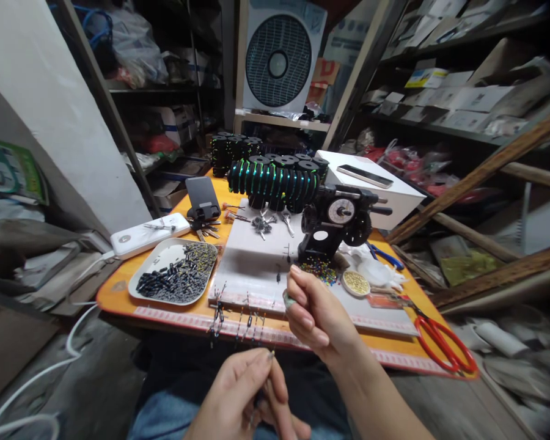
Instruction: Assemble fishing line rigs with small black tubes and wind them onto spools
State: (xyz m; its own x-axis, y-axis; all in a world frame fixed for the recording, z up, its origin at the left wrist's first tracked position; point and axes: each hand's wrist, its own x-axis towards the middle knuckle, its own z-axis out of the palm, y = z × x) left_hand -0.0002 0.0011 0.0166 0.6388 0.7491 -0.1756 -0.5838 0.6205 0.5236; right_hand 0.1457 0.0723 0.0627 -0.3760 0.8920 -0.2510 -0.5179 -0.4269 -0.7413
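Note:
My left hand, low in the middle of the view, has its thumb and forefinger pinched together; what they hold is too small to name. Above and right of it, my right hand is closed, with a small greenish thing partly visible at its curled fingers. Thin lines with small dark pieces hang at the table's front edge, left of my right hand. Behind the hands stands a black winding device with a dial, bearing a row of black spools with green-blue edges.
A white tray of small dark parts lies left. Right are a dish of yellowish beads, multicoloured beads, white gloves and red-handled scissors. Behind are a phone on a white box and a fan.

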